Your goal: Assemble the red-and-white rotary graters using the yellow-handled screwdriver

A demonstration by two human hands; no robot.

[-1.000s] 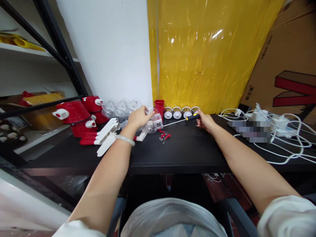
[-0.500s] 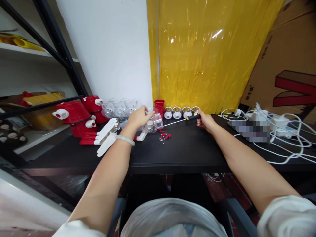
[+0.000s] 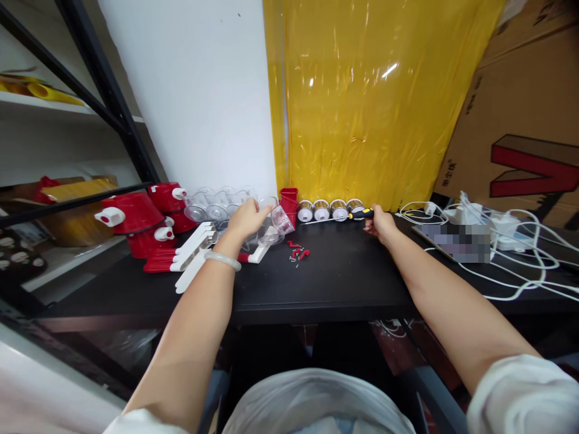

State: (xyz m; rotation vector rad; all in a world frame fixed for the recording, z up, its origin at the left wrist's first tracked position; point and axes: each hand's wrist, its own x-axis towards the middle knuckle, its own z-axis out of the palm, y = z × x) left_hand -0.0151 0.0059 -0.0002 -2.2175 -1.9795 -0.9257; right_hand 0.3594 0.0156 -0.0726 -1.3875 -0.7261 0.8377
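Observation:
My right hand [image 3: 380,225] is closed on the handle end of a screwdriver [image 3: 360,214] with a black and yellow grip. Its long shaft points left, level in front of several metallic cylinders [image 3: 321,210] with white round ends. Among clear plastic parts, my left hand [image 3: 248,220] is closed, with the thumb pointing right; its fingertips are hidden behind it. It appears to grip a clear plastic part [image 3: 270,203]. Right of its thumb, a clear cup [image 3: 283,220] lies tilted. Small red pieces [image 3: 304,254] and screws [image 3: 293,258] lie in front.
Red housings [image 3: 138,214] with white knobs stand stacked at left. White handles [image 3: 192,247] lie beside my left wrist. A red cup [image 3: 289,202] stands at the back by the yellow sheet [image 3: 362,120]. White cables [image 3: 538,265] and a blurred flat device [image 3: 456,242] are at right.
The screwdriver has swung from slanting down-left to nearly level, closer to the cylinders. My left hand has shifted slightly left among the clear parts. The view has turned a little.

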